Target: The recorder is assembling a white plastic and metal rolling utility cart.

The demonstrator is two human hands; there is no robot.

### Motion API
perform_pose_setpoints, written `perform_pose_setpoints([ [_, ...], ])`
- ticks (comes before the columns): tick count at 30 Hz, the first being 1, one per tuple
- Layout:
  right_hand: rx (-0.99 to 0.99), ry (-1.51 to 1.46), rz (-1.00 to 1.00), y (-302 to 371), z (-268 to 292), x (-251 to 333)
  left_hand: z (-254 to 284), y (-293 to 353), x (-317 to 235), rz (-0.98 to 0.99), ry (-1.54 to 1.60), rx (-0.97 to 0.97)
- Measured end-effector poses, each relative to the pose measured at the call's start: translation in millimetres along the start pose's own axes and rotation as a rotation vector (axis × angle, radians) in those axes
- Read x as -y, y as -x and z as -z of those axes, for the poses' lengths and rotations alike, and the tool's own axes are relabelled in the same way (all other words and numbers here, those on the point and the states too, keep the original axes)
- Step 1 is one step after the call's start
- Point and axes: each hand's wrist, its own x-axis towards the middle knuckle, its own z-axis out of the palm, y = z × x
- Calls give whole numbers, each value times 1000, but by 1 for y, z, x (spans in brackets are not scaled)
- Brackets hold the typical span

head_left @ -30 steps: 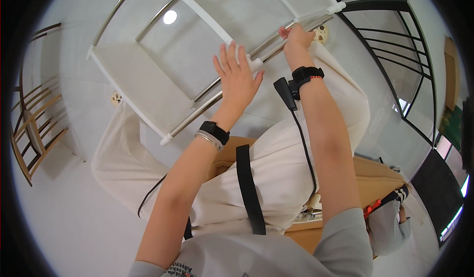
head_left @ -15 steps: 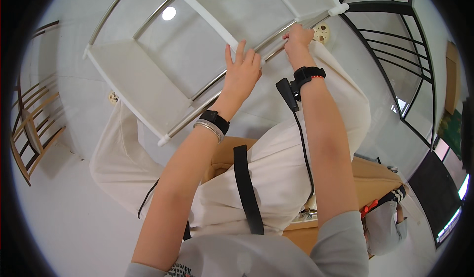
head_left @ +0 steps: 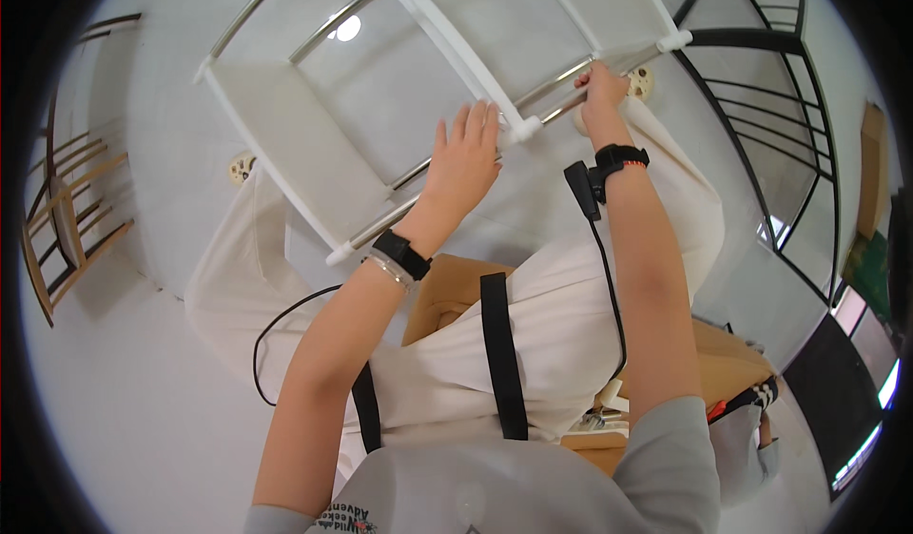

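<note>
A white rack with metal tube rails and flat shelf panels (head_left: 276,120) lies on its side across the space before me. My left hand (head_left: 464,158) rests on the near rails, its fingers stretched out together beside the end of the middle shelf panel (head_left: 447,49). That panel's white end fitting (head_left: 520,131) shows just right of my fingertips. Farther right, my right hand (head_left: 603,95) is closed around the near metal tube (head_left: 563,109), between the middle fitting and the right corner fitting (head_left: 675,40). Part of the tube is hidden under each hand.
Black metal racks (head_left: 751,116) stand at the right, and a brown slatted frame (head_left: 71,220) is at the left. Behind me lie cardboard boxes (head_left: 732,349) and another person in grey (head_left: 742,448). A black cable (head_left: 609,287) hangs from my right wrist device.
The rack appears shifted slightly right in view. My left fingers, spread and raised before, now lie closer together, and the middle panel's end fitting has come into sight. My right hand keeps its grip.
</note>
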Motion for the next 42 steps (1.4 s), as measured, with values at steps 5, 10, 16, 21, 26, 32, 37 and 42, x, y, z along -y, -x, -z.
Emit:
perform_pose_setpoints([
  [5, 183, -68, -92, 23, 3, -26, 0, 45, 24, 281, 195, 315],
  [10, 29, 5, -169, 44, -10, -48, -15, 75, 33, 429, 302, 95],
  [16, 6, -58, -135, 32, 0, -48, -9, 80, 30, 473, 279, 219],
  [21, 6, -85, -149, 39, -2, -42, -5, 90, 32, 437, 308, 179],
  [26, 131, 63, -249, 41, 8, -32, -9, 80, 40, 403, 405, 216],
  [32, -150, 602, 674, 74, 17, 13, 18, 72, 63, 482, 387, 14],
  [37, 999, 867, 632, 191, -40, 32, 35, 98, 136, 716, 11, -514],
  [42, 1544, 1105, 1386, 244, -33, -69, 14, 136, 163, 1102, 180, -409],
])
